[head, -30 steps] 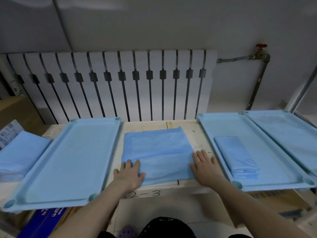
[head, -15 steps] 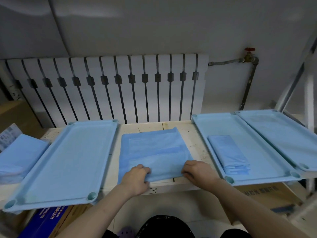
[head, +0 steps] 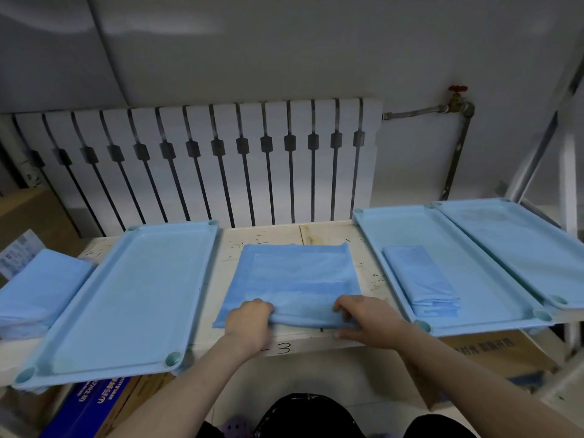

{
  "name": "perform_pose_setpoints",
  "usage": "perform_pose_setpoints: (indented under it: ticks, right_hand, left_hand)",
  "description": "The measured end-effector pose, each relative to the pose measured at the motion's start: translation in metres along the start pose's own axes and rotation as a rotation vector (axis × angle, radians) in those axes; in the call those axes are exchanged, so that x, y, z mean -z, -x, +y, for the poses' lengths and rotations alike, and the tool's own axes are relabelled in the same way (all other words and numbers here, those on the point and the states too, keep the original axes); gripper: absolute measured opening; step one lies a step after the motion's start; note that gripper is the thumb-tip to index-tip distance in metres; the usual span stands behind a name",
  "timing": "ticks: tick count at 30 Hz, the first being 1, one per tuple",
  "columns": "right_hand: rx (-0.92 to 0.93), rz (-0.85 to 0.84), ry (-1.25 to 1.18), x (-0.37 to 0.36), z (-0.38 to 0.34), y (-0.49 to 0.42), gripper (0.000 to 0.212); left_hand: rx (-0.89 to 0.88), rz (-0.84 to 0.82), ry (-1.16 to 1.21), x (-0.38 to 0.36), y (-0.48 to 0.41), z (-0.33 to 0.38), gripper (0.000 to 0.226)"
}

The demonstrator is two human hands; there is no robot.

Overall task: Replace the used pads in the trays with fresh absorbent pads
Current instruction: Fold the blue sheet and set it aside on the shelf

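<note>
Three light blue trays lie on the pale table [head: 319, 235] in my view: a left tray [head: 126, 298], a middle tray [head: 474, 279] on the right side, and a far tray [head: 521, 248] touching it at the right edge. All three have their long sides running away from me, toward the white radiator [head: 205, 159]. Between the left tray and the middle tray lies one big folded blue pad [head: 294, 273], flat on the bare table. It is almost square, a bit wider than it is deep, and its edges sit straight with the table. Its near edge is bunched up a little. My left hand [head: 249, 324] has its fingers curled over that near edge and pinches it. My right hand [head: 369, 320] pinches the same edge, fingers on top and thumb down at the front. One small folded pad [head: 420, 276] lies inside the middle tray, long and thin, pointing away from me. One stack of pads [head: 34, 289] sits just left of the left tray. I cannot count how many are in it.
</note>
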State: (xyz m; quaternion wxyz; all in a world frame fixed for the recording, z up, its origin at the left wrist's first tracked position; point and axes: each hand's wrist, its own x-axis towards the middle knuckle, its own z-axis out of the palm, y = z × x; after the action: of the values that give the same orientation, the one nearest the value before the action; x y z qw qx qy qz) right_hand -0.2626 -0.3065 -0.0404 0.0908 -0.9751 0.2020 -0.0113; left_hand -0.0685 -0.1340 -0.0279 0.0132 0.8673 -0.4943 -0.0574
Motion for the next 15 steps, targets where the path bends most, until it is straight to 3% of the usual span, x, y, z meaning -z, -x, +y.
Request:
perform_pose_setpoints:
  ticks: [2,7,13,15]
  right_hand:
    - [0.036,-0.012,0.048,-0.005,0.01,0.007,0.065]
    - [-0.108,0.159,-0.239,-0.009,0.025,0.009,0.016]
    - [-0.254,0.46,-0.749,0.009,0.013,0.008,0.052]
    - [-0.292,0.471,-0.897,0.012,0.011,0.006,0.041]
  left_hand:
    - [0.004,0.0,0.029,0.001,0.0,-0.001,0.02]
    - [-0.014,0.076,0.046,0.012,0.003,0.0,0.021]
    - [0.036,0.296,0.033,0.028,0.007,-0.004,0.015]
    - [0.019,0.358,0.042,0.03,0.006,-0.007,0.015]
